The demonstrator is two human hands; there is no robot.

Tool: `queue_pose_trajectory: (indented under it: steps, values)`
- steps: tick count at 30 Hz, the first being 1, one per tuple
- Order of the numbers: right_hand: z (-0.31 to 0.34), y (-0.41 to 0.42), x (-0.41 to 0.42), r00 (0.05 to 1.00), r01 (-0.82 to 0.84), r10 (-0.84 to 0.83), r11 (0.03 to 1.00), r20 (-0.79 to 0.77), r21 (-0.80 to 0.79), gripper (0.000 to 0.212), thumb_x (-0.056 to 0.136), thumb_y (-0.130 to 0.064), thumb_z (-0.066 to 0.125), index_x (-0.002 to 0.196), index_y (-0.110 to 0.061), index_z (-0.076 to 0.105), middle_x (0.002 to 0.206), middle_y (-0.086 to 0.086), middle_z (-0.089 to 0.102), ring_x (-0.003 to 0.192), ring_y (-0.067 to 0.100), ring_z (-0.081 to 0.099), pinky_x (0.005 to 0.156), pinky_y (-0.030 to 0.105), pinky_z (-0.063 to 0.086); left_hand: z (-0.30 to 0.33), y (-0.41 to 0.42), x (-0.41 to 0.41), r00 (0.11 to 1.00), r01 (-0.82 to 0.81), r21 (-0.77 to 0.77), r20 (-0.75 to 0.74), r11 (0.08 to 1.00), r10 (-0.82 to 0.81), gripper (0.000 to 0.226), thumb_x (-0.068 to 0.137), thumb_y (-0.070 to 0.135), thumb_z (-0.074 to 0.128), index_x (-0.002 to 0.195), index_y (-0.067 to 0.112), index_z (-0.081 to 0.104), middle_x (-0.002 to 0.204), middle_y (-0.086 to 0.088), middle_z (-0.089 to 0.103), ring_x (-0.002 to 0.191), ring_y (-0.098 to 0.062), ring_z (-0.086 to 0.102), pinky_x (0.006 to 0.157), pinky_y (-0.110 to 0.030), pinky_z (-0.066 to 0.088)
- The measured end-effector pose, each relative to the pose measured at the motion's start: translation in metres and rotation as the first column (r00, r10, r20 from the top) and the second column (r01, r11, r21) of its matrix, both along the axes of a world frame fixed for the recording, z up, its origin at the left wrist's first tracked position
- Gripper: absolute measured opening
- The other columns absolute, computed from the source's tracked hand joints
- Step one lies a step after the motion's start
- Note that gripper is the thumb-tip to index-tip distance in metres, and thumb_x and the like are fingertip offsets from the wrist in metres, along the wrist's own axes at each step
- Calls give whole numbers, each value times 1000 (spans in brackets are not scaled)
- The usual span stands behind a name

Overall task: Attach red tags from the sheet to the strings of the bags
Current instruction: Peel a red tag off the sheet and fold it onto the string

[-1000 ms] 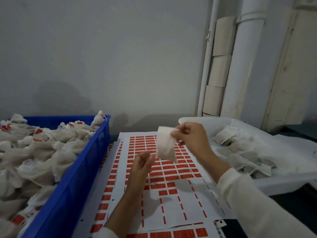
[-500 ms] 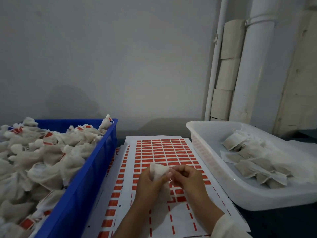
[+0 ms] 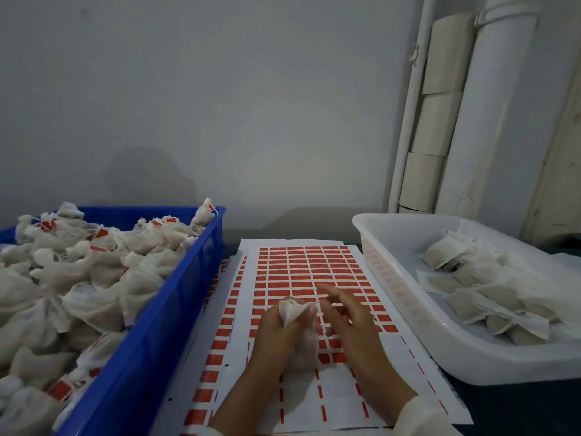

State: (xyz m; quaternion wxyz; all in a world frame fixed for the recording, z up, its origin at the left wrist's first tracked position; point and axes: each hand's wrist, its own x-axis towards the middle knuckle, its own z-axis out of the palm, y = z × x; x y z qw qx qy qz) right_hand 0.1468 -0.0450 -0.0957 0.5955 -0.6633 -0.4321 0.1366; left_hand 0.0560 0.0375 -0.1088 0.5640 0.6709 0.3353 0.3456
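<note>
- The left hand (image 3: 279, 335) curls its fingers around a white bag (image 3: 294, 311), holding it just above the sheet (image 3: 314, 272) of red tags, near the middle.
- The right hand (image 3: 349, 319) is beside the bag with fingers loosely spread; it may be touching a thin string, but motion blur hides this.
- On the left, a blue bin (image 3: 176, 309) is heaped with tagged bags.
- On the right, a white tray (image 3: 408, 313) holds flat bags.
</note>
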Motion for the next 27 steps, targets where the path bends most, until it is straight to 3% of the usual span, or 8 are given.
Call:
queue_pose_trajectory:
  steps: [2, 4, 9, 13, 19, 27]
  values:
    - [-2, 1, -2, 998, -45, 45, 999, 34, -1, 33, 78, -54, 44, 106, -40, 54, 109, -31, 52, 98, -3, 56, 76, 5, 46, 1, -2, -1, 1000, 10, 19, 11, 1000, -10, 13, 84, 38, 57, 88, 25, 57, 90, 2, 65, 73, -10, 63, 58, -9, 48]
    - [-4, 1, -3, 998, -57, 56, 998, 16, 4, 17, 85, -44, 48, 95, -35, 58, 99, -25, 59, 90, -3, 60, 71, 3, 45, -1, -4, -2, 1000, -1, 28, 5, 1000, 1, 10, 85, 39, 57, 86, 28, 57, 85, 9, 64, 71, -7, 63, 52, -6, 43]
    - [-7, -1, 2, 998, -37, 35, 999, 53, 34, 11, 92, -24, 51, 85, -21, 59, 81, -11, 64, 79, -1, 62, 70, 10, 50, -1, -5, -2, 998, -53, 62, -37, 997, 56, 32, 82, 46, 57, 101, 21, 59, 93, 6, 64, 80, -11, 62, 59, -9, 44]
    - [-5, -2, 2, 984, 8, -13, 1000, 178, 26, 9, 91, -25, 52, 83, -25, 57, 80, -14, 63, 76, 3, 62, 73, 11, 50, -2, -6, -1, 994, -91, 89, -48, 992, 96, 36, 80, 45, 59, 105, 18, 59, 98, 3, 65, 83, -14, 62, 67, -12, 48]
    - [-5, -4, 1, 896, 111, -100, 994, 433, -2, 7, 88, -27, 59, 86, -30, 53, 78, -24, 54, 71, 1, 59, 73, 3, 44, 0, -9, -2, 983, -175, 165, -32, 971, 183, 30, 81, 42, 61, 100, 18, 62, 92, 7, 64, 76, -9, 61, 57, -5, 43]
    - [3, -5, -3, 831, 157, -137, 988, 539, 10, 14, 84, -25, 63, 78, -28, 51, 68, -19, 51, 56, 5, 53, 63, 3, 39, 5, -12, -5, 977, -206, 202, 90, 957, 191, 20, 82, 35, 63, 95, 19, 65, 87, 5, 67, 79, -13, 65, 69, -14, 53]
